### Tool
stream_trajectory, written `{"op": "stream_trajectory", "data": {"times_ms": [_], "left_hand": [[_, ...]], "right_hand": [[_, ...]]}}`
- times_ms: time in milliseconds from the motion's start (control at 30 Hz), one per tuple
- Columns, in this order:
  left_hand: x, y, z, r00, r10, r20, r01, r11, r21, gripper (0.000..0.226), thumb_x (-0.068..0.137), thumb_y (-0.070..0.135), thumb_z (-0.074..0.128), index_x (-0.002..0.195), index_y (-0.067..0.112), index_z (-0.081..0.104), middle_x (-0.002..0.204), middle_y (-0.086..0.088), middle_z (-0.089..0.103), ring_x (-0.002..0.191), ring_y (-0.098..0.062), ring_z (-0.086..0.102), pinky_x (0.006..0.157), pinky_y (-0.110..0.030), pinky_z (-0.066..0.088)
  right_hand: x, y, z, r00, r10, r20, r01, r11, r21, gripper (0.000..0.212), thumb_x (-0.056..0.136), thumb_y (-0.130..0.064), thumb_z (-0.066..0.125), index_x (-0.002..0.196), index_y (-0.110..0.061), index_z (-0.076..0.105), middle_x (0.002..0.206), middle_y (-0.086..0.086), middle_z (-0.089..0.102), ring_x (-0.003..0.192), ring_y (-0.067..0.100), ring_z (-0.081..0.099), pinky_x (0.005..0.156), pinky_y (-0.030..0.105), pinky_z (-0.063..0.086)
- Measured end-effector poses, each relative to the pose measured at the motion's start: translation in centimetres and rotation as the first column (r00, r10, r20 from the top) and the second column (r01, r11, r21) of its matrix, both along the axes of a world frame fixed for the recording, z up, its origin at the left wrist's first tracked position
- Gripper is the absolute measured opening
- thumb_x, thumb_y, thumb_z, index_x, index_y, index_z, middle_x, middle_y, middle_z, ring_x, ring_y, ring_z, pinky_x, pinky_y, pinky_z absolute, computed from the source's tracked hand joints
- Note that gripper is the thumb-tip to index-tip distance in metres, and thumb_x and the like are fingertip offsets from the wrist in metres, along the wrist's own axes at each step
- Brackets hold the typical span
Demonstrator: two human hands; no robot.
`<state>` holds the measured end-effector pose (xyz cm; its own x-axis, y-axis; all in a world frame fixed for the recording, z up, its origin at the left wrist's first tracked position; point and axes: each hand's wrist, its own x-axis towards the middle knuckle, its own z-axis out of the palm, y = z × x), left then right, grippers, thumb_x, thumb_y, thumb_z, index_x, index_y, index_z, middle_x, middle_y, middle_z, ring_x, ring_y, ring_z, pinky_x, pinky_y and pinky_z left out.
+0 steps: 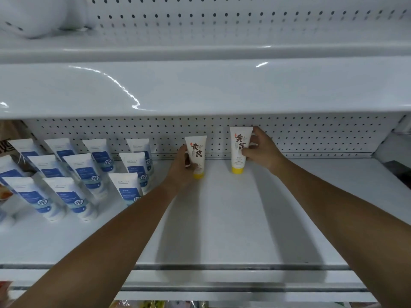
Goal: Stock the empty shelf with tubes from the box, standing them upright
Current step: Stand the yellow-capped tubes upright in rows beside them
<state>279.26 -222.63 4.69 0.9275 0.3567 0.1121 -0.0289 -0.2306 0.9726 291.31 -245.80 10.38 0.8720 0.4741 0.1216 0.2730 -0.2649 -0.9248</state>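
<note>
Yellow-capped tubes go cap-down at the shelf [244, 218] back: your left hand [182, 172] grips one tube [198, 155], your right hand [260, 150] another [239, 147]; seat both, then let go

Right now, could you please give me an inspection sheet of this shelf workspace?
Surface: white shelf, pegboard behind.
Job's things: left tube and right tube, yellow caps down, upright near the back, apart.
Clutter: blue-label tubes standing in rows at the left.
Grips: left hand holds the left tube; right hand holds the right tube.
Cables: nothing seen.
Surroundings: upper shelf above; box not in view.
</note>
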Motion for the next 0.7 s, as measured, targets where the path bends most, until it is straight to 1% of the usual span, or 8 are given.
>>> {"op": "stream_trajectory", "data": {"times_ms": [133,233,367,433,500,567,633,700], "left_hand": [[-0.2,0.1,-0.1,1.0,-0.017,-0.001,0.017,1.0,0.004,0.055,0.084,-0.017,0.061,0.125,0.016,0.045,0.121,-0.012,0.06,0.11,-0.026,0.06,0.08,-0.023,0.056],[-0.4,0.1,0.1,1.0,-0.014,-0.011,0.014,1.0,0.011,0.054,0.085,-0.016,0.061,0.126,0.016,0.046,0.12,-0.008,0.06,0.109,-0.023,0.061,0.08,-0.022,0.055],[-0.6,0.1,0.3,0.998,-0.007,-0.055,0.008,1.0,0.01,0.056,0.084,-0.014,0.064,0.127,0.018,0.046,0.119,-0.006,0.061,0.111,-0.023,0.061,0.095,-0.039,0.053],[-0.7,0.1,0.4,0.998,0.018,-0.065,-0.016,1.0,0.026,0.058,0.084,-0.013,0.065,0.13,0.017,0.047,0.122,-0.007,0.062,0.114,-0.025,0.061,0.097,-0.041,0.052],[-1.0,0.1,0.1,0.997,0.035,-0.073,-0.034,0.999,0.023,0.067,0.083,-0.014,0.066,0.14,0.013,0.044,0.129,-0.011,0.06,0.117,-0.024,0.06,0.093,-0.036,0.055],[-1.6,-0.1,0.0,0.994,0.075,-0.077,-0.073,0.997,0.037,0.074,0.081,-0.013,0.068,0.144,0.014,0.041,0.132,-0.011,0.057,0.12,-0.024,0.056,0.092,-0.029,0.053],[-2.3,-0.6,0.3,0.982,0.18,-0.059,-0.17,0.974,0.15,0.071,0.08,-0.008,0.069,0.142,0.015,0.044,0.131,-0.008,0.058,0.12,-0.021,0.054,0.096,-0.027,0.045],[-3.1,-1.2,1.0,0.962,0.271,-0.022,-0.262,0.944,0.199,0.065,0.079,-0.006,0.07,0.136,0.015,0.047,0.126,-0.005,0.06,0.117,-0.017,0.055,0.094,-0.021,0.042]], "right_hand": [[0.1,-1.3,0.4,1.0,-0.004,-0.006,0.004,1.0,-0.001,0.049,0.08,0.004,0.067,0.117,-0.026,0.054,0.113,0.008,0.067,0.102,0.024,0.068,0.086,0.052,0.058],[0.0,-2.1,0.8,1.0,-0.011,-0.001,0.011,1.0,0.01,0.047,0.081,0.003,0.066,0.116,-0.026,0.054,0.113,0.008,0.067,0.102,0.024,0.068,0.087,0.053,0.057],[-0.5,-2.7,1.4,1.0,-0.014,-0.018,0.015,0.999,0.03,0.047,0.082,0.006,0.065,0.118,-0.022,0.053,0.116,0.01,0.066,0.102,0.026,0.069,0.085,0.054,0.058],[-0.6,-3.0,1.6,1.0,-0.02,-0.009,0.02,0.999,0.028,0.047,0.081,0.006,0.065,0.118,-0.021,0.053,0.116,0.01,0.066,0.103,0.026,0.068,0.086,0.054,0.057],[-0.7,-3.4,1.6,1.0,-0.02,0.002,0.02,1.0,0.019,0.048,0.081,0.005,0.065,0.118,-0.022,0.053,0.116,0.009,0.066,0.104,0.024,0.068,0.087,0.053,0.057],[-0.8,-3.7,1.6,1.0,-0.019,0.003,0.019,1.0,0.017,0.047,0.081,0.004,0.066,0.117,-0.023,0.053,0.116,0.009,0.066,0.105,0.024,0.067,0.088,0.053,0.057],[-1.1,-4.1,1.7,1.0,-0.019,0.006,0.019,1.0,0.015,0.046,0.081,0.004,0.067,0.116,-0.023,0.053,0.116,0.009,0.066,0.106,0.024,0.067,0.088,0.053,0.057],[-1.4,-4.3,2.0,1.0,-0.018,0.006,0.018,1.0,0.02,0.046,0.081,0.003,0.067,0.117,-0.023,0.053,0.116,0.008,0.066,0.105,0.024,0.067,0.088,0.053,0.057]]}}
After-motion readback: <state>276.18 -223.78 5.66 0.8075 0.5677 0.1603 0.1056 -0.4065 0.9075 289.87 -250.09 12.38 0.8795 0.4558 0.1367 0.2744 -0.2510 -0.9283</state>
